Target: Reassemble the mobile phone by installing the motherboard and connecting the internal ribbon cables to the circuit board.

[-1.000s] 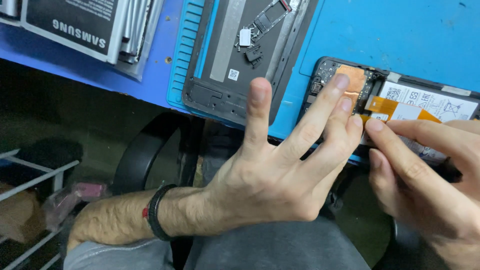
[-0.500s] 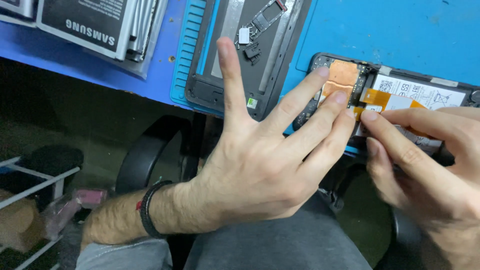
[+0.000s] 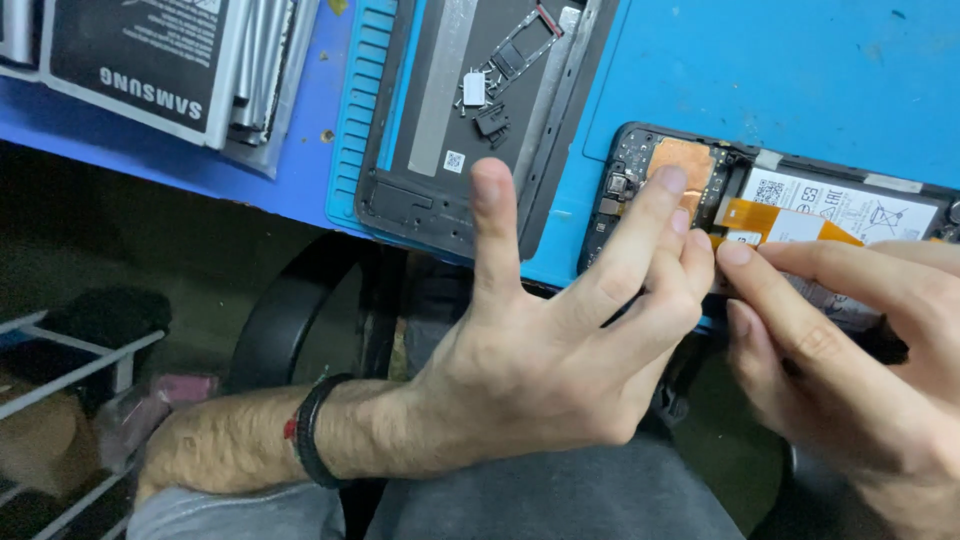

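Since a moment ago the left hand [image 3: 560, 370] slides rightward, fingers spread, steadying the opened phone [image 3: 680, 190] at the blue mat's [image 3: 800, 70] near edge while the right hand [image 3: 850, 340] pinches its orange flex cable [image 3: 780, 222], apparently mid-disconnect, needing a gentle lift.

The opened black phone with a white battery and orange flex cable [image 3: 790, 205] runs off the right edge, its lower part hidden behind the left hand [image 3: 560, 350] and right hand [image 3: 850, 350], itself cropped at lower right.
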